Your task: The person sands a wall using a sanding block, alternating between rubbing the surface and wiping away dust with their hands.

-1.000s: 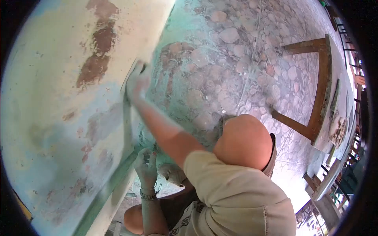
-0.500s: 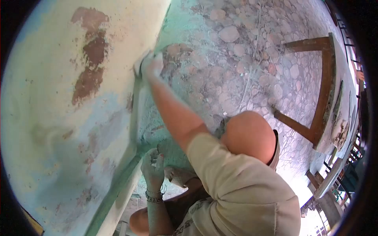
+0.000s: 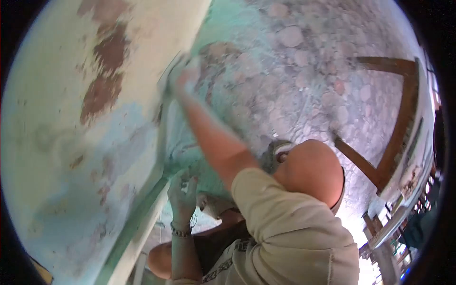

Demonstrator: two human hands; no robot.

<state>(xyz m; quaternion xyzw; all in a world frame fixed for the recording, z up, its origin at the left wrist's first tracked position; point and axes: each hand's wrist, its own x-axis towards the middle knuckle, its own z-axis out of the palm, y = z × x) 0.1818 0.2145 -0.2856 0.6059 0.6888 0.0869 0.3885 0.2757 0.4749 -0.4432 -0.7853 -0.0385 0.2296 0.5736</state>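
My right hand (image 3: pixel 184 76) is stretched out to the corner where the painted wall meets the stone-covered surface. Its fingers are closed round a pale, flat-edged piece (image 3: pixel 166 78) pressed to the wall; motion blur hides what kind of thing it is. Lower down, my left hand (image 3: pixel 182 195) is raised beside the green ledge, fingers partly curled and apart, with nothing visible in it. Pale dust coats this hand, and a beaded bracelet (image 3: pixel 180 231) circles its wrist. The wall (image 3: pixel 52 180) is cream and light blue, with brown patches (image 3: pixel 107 76) where paint is gone.
A green-edged ledge (image 3: pixel 128 237) runs along the wall's base. Rounded stones (image 3: pixel 289 35) cover the surface beyond my arm. My bent knee (image 3: pixel 313 171) is close to that arm. A brown wooden frame (image 3: pixel 406 109) stands at the right.
The view has shifted slightly, so the wooden frame appears farther right and lower. My right hand stays at the corner and is more blurred. My left hand stays beside the ledge.
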